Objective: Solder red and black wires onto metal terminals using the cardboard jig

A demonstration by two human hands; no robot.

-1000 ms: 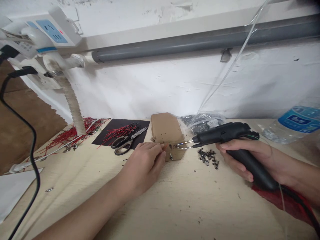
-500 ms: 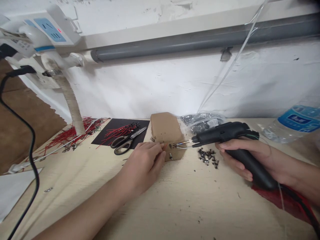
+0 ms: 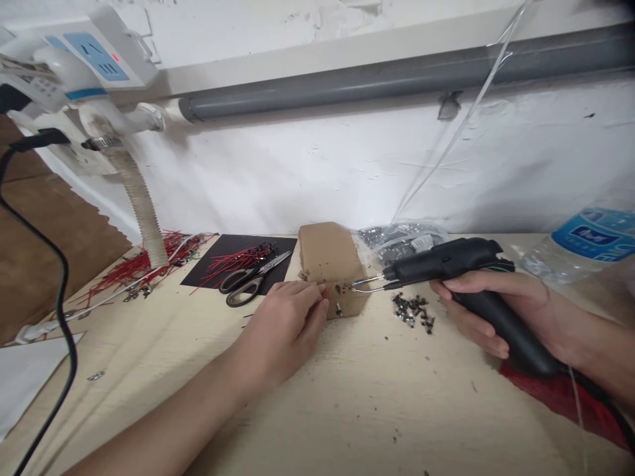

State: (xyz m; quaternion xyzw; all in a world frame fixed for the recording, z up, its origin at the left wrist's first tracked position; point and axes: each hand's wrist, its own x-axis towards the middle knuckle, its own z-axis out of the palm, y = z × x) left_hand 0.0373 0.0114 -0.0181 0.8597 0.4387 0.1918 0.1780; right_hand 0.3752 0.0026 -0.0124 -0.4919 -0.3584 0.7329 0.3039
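Head view: soldering gun [image 3: 446,261] was gripped by the right hand [image 3: 533,304], tip over the cardboard [image 3: 330,251], near the worktop [image 3: 347,410]'s far edge; left hand [image 3: 282,324] was curled beside it, any grasp hidden; burned fingertips were judged possible through a slip; loose parts [image 3: 411,311] could be scattered if knocked.

The soldering gun [image 3: 466,277] is black; the cardboard [image 3: 330,254], brown with dark specks. Red wires [image 3: 238,261] with black ends lie on a black sheet [image 3: 206,264]. The bottle label [image 3: 595,235] is blue and white, the table [image 3: 347,396] pale cream.
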